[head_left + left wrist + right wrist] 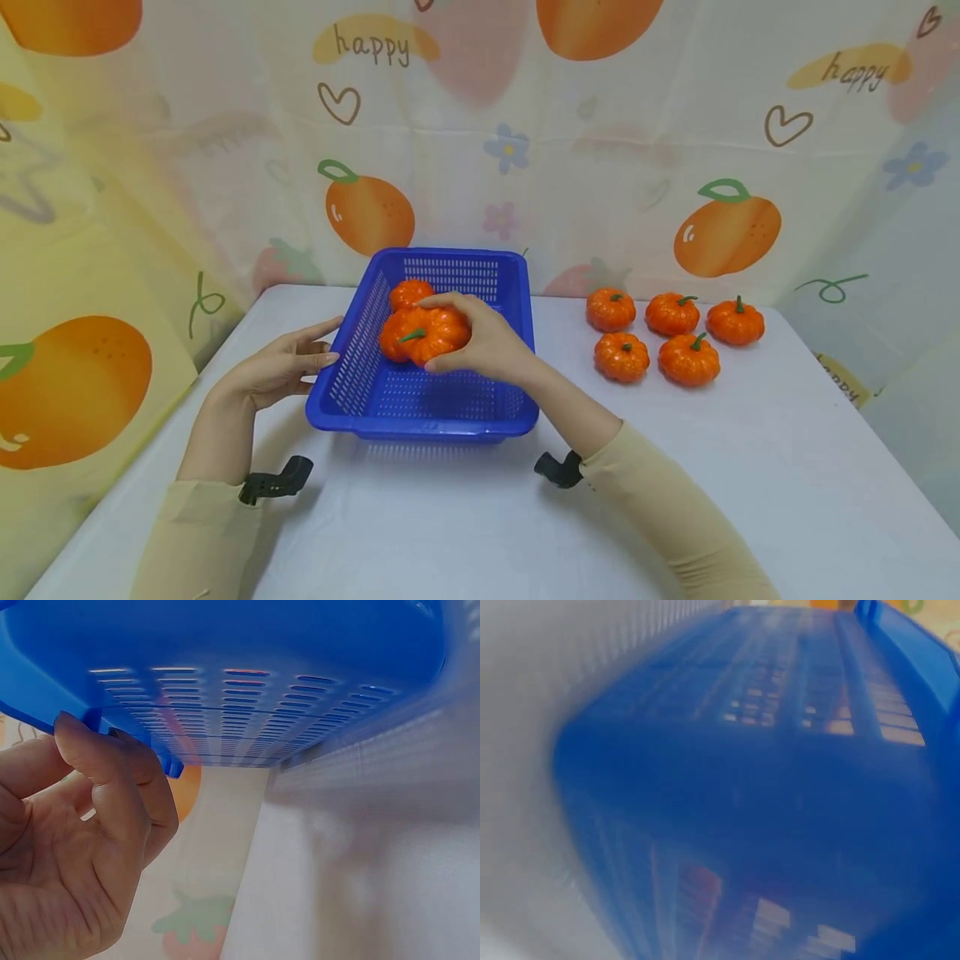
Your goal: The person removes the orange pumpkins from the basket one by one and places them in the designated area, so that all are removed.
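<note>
A blue plastic basket [431, 427] with slotted walls stands on the table. My left hand [281, 362] holds its left rim, and in the left wrist view the curled fingers [112, 780] meet that rim. Inside the basket, my right hand [487, 342] grips an orange pumpkin [442, 333] with a green stem, thumb in front and fingers over the top. Two more pumpkins lie in the basket: one at the back [410, 293], and another [393, 337] partly hidden behind the held one. The right wrist view shows the blurred basket wall [757, 787]; the right hand is out of sight there.
Several small orange pumpkins, among them a front one [622, 357] and a far right one [736, 322], sit in two rows on the white table [450, 525] to the right of the basket. A printed curtain [465, 167] hangs right behind the table's back edge.
</note>
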Available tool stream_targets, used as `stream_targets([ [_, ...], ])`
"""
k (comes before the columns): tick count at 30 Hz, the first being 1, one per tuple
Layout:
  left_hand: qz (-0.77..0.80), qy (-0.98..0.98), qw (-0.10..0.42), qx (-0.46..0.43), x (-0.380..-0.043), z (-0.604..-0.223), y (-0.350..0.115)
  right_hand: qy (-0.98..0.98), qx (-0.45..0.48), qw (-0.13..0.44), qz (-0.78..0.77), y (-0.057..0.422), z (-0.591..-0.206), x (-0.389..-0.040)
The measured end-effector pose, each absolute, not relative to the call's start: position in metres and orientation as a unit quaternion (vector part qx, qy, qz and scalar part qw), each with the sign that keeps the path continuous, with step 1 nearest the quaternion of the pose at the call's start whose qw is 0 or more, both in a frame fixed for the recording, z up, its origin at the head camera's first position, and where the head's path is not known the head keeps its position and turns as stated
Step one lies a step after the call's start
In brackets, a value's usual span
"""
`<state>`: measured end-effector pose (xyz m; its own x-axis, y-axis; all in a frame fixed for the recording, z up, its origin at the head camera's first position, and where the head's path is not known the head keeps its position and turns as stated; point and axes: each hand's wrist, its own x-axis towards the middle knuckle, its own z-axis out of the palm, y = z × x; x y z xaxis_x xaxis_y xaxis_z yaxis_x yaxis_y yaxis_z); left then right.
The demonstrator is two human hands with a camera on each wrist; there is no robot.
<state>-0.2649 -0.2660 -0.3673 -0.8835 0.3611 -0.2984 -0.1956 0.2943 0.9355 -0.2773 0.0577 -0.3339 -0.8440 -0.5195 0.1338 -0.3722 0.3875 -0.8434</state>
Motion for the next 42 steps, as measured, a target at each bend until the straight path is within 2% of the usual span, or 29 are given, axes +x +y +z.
stream_targets([
  [9,0.589,0.771,0.234,0.055,-0.266,-0.37,-0.267,0.804,-0.249,0.058,-0.536,0.105,-0.326,-0.292],
  [19,0.588,0.771,0.238,0.058,-0.265,-0.371,-0.266,0.802,-0.179,0.055,-0.568,0.152,-0.321,-0.296],
  [31,0.584,0.774,0.239,0.058,-0.264,-0.367,-0.267,0.806,-0.099,0.031,-0.582,0.212,-0.34,-0.31],
  [42,0.58,0.777,0.238,0.058,-0.265,-0.366,-0.266,0.79,-0.039,0.025,-0.611,0.265,-0.352,-0.305],
])
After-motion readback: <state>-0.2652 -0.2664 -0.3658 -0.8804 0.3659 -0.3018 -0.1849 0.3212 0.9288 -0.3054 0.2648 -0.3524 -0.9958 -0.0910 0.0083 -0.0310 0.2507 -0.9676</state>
